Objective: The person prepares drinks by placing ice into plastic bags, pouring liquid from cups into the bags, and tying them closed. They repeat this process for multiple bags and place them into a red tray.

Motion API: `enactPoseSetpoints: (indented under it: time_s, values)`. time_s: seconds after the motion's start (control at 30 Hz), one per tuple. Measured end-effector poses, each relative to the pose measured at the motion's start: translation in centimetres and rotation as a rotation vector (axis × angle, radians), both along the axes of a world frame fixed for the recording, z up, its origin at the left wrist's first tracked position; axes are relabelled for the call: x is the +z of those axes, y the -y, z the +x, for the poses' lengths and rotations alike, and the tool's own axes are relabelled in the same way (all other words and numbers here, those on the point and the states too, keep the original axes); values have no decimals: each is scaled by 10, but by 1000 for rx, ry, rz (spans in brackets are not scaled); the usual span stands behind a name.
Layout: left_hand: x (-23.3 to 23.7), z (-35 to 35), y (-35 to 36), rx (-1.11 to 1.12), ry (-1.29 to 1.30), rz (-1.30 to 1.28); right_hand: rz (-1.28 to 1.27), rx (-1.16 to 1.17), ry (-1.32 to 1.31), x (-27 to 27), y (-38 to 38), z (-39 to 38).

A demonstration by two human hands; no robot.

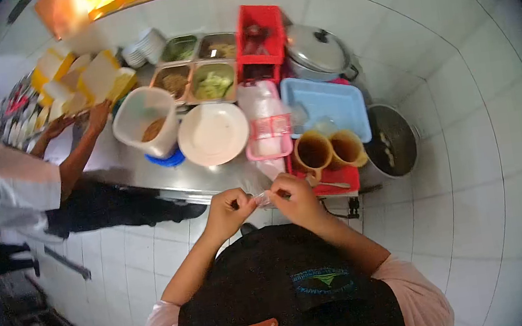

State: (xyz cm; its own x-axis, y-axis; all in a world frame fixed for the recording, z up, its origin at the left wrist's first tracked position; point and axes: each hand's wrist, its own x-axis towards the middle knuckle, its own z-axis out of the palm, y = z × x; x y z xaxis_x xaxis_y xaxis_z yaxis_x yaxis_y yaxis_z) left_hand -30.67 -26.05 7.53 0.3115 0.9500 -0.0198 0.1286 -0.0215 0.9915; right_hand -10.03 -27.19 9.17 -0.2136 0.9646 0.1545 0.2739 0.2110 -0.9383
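Both of my hands are raised in front of my apron, close to the counter's front edge. My left hand point(228, 213) pinches one side of a small clear plastic bag point(261, 198). The other side is pinched by my right hand point(297, 203), and the bag stretches between my fingertips. Just beyond them lies a pink tray point(251, 154) with a stack of clear plastic bags point(261, 107) on it. Two brown-stained mugs point(313, 150) stand right of that tray, with a spoon point(335, 185) near them. A white plate point(213, 134) sits to the left.
A plastic tub point(146, 120) holds brown powder. Behind are steel food pans point(213, 82), a red bin point(260, 34) and a lidded pot point(319, 50). A blue tray point(349, 108) and an open pot point(395, 139) are right. A co-worker point(12, 179) handles things near yellow boxes point(95, 79).
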Motion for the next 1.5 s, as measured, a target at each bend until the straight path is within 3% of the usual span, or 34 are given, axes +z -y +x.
enactPoseSetpoints:
  time_s: [0.03, 0.13, 0.23, 0.33, 0.4, 0.43, 0.47, 0.53, 0.57, 0.6, 0.63, 0.73, 0.77, 0.83, 0.87, 0.97, 1.0, 1.1, 1.2, 1.3, 1.4, 1.5]
  values:
    - [1, 6, -2, -69, -90, 106, 187, -62, 99, 6, 5, 3]
    - [-9, 27, -7, 4, 71, 163, 146, -128, 155, 7, 22, 9]
    - [2, 45, -18, -183, 285, -307, 87, -217, 124, -5, 23, 22]
    - [-4, 62, -25, -227, 369, -474, 30, -261, 87, -21, 22, 37]
    - [-1, 79, -15, -106, 732, -592, -124, -241, 138, -22, 19, 46]
    - [0, 83, -9, -37, 910, -646, -223, -241, -39, -29, 19, 52]
    - [-10, 80, -9, -68, 925, -674, -322, -229, -219, -41, 17, 58]
    - [-33, 68, -14, -210, 824, -771, -512, -218, -590, -41, 6, 56]
    - [-50, 68, -17, -147, 792, -811, -625, -234, -771, -36, 9, 53]
    - [-32, 70, -16, -34, 722, -882, -632, -181, -948, -47, 14, 52]
    - [-67, 64, -14, -49, 822, -869, -646, -132, -1122, -58, 16, 49]
    - [-70, 60, -20, 17, 1009, -912, -962, 11, -1093, -36, 16, 39]
    - [-73, 59, -16, 31, 1042, -883, -875, -9, -1067, -45, 10, 38]
    - [-31, 47, -12, -103, 990, -1021, -687, -61, -1006, -64, -5, 38]
    - [-19, 40, -13, -175, 961, -1080, -716, -38, -982, -62, -6, 37]
    - [-57, 40, -9, -216, 362, -395, -821, 22, -914, -48, -7, 28]
    - [-46, 38, -13, -182, 350, -369, -821, -62, -829, -25, -8, 18]
    - [-61, 37, -18, -159, 272, -368, -741, 4, -738, -29, -4, 11]
    - [-62, 38, -19, -244, 346, -136, -677, -61, -780, -34, -6, 6]
    - [-69, 37, -22, -266, 335, -181, -673, -93, -793, -38, -3, 5]
    - [-24, 34, -24, -183, -110, -119, -627, -65, -757, -30, -3, 4]
    - [-29, 36, -29, 3, -290, -96, -608, -26, -671, -24, 2, 6]
